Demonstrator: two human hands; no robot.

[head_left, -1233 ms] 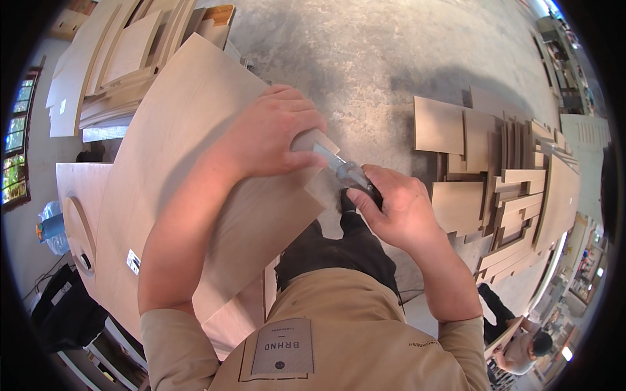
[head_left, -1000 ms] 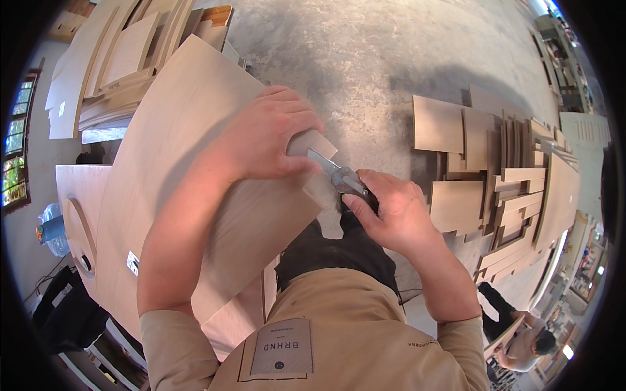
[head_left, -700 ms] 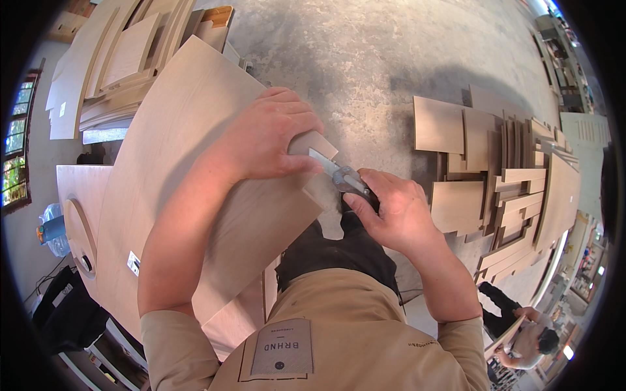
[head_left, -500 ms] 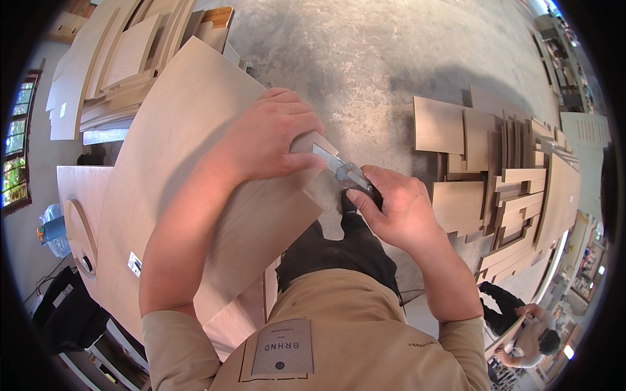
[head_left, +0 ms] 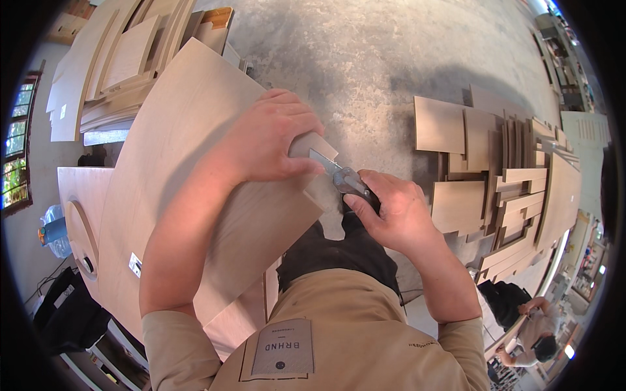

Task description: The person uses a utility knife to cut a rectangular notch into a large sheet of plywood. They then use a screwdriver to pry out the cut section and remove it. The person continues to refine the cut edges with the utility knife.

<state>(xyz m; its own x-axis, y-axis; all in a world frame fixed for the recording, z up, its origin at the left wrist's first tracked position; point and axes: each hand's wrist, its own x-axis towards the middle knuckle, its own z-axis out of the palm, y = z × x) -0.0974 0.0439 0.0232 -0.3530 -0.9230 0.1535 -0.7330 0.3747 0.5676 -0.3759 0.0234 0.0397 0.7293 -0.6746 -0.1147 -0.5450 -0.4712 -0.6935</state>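
My right hand (head_left: 398, 205) is closed round the dark grey handle of a utility knife (head_left: 352, 182). Its metal blade points up and left and meets the edge of a notch in a pale wood panel (head_left: 261, 228). My left hand (head_left: 277, 137) lies over that same panel beside the notch, fingers curled over the far side and thumb pressed close to the blade. The panel sits tilted on top of a larger curved wood board (head_left: 153, 150), which bears a small white label (head_left: 135, 264). My left palm and the undersides of my fingers are hidden.
Stacked wood panels (head_left: 124, 65) stand at the far left. More boards and strips (head_left: 486, 153) lie piled on the right along the concrete floor (head_left: 345, 52). A blue bottle (head_left: 55, 229) is at the left edge. Another person (head_left: 538, 332) bends over boards at lower right.
The knife and my right hand have shifted slightly down and left along the notch edge. My left hand stays in place. The other person at lower right has moved a little.
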